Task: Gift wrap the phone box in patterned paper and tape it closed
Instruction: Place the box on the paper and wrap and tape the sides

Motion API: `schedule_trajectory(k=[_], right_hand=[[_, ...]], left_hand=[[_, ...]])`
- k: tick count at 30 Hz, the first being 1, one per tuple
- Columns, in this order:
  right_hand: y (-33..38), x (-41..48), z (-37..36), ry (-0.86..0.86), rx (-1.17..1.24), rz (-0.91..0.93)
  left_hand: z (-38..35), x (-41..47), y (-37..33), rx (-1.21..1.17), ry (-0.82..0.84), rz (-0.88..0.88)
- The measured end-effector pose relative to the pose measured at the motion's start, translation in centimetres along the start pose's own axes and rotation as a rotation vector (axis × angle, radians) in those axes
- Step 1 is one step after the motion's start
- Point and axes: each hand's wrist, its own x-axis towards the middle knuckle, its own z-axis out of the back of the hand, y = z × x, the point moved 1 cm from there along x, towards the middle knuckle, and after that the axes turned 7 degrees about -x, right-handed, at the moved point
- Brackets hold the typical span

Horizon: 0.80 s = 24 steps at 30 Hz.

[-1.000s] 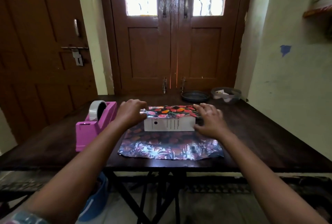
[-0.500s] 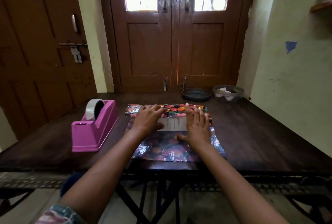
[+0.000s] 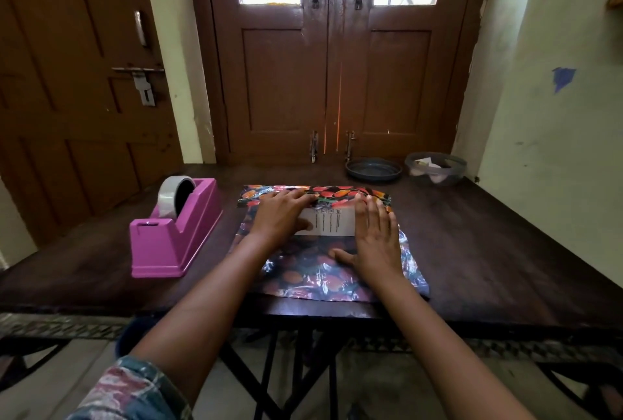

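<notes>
The white phone box (image 3: 332, 222) lies flat on a sheet of dark patterned paper (image 3: 313, 276) with red and orange fruit. The far edge of the paper is folded over the box's far side. My left hand (image 3: 283, 215) lies flat on the box's left part, fingers straight on the folded paper. My right hand (image 3: 374, 236) presses flat on the box's right part, its thumb on the paper in front. Only a strip of the box shows between my hands.
A pink tape dispenser (image 3: 175, 232) with a clear tape roll stands left of the paper. A dark shallow dish (image 3: 373, 169) and a clear bowl (image 3: 435, 168) sit at the table's far right. The dark wooden table (image 3: 488, 251) ends near me.
The box went from standing on its edge to lying flat on the paper. Both hands moved from its ends onto its top and now press down.
</notes>
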Motion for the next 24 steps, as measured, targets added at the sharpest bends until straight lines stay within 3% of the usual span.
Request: schedule_trajectory(k=[5, 12, 24], right_hand=[[0.0, 0.5, 0.6, -0.015, -0.034, 0.042], [0.5, 3.2, 2.1, 0.077, -0.166, 0.251], [-0.3, 1.5, -0.1, 0.089, -0.093, 0.273]], left_hand=[[-0.4, -0.2, 0.7, -0.006, 0.009, -0.033], [-0.1, -0.4, 1.5, -0.006, 0.059, -0.086], [-1.2, -1.3, 2.7, -0.003, -0.092, -0.120]])
